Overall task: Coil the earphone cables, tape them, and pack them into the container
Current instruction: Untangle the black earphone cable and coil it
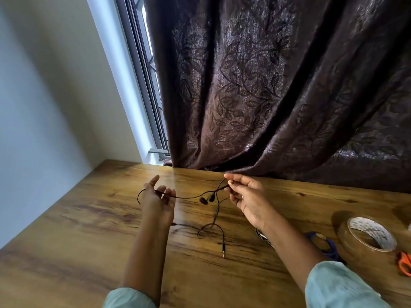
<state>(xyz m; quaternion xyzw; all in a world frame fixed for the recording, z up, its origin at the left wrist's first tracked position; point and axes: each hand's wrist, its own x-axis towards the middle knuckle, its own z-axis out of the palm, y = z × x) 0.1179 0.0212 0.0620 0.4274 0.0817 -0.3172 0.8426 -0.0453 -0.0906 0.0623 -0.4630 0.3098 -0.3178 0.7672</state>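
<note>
The left hand (158, 201) and right hand (249, 198) each pinch the loose cable (189, 198) in curled fingers (only just begun); no coil yet; tape (347, 240) untouched; no box seen.

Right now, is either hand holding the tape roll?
No, the tape roll sits on the table at the right, while the left hand and right hand both hold the earphone cable.

Orange handle (405, 265) cut by right edge, blue handles (320, 243) partly behind right forearm (289, 238), striped object (261, 235) beneath unclear.
</note>
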